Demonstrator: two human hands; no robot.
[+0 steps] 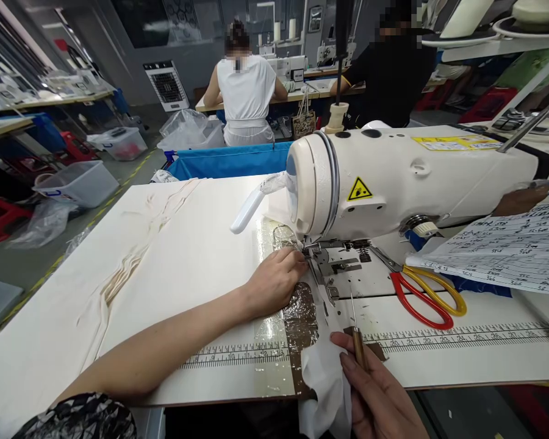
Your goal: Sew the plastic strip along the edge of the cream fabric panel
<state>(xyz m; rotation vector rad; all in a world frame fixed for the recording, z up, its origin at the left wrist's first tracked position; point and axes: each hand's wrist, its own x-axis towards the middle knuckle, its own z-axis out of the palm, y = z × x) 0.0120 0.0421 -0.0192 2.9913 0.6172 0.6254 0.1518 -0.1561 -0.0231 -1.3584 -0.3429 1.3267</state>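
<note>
My left hand (274, 281) lies flat on the sewing table, fingertips pressing white fabric (326, 378) by the presser foot (318, 259) of a cream sewing machine (393, 177). My right hand (377, 396) is at the table's front edge. It pinches a thin awl with a brown handle (357, 341), tip pointing toward the needle area, and also holds the white fabric strip that hangs off the edge.
Red and yellow handled scissors (427, 292) lie right of the needle plate. A printed paper sheet (507, 244) rests at the right. A ruler strip (462, 335) runs along the table front. Two people sit at machines behind; bins stand on the floor at left.
</note>
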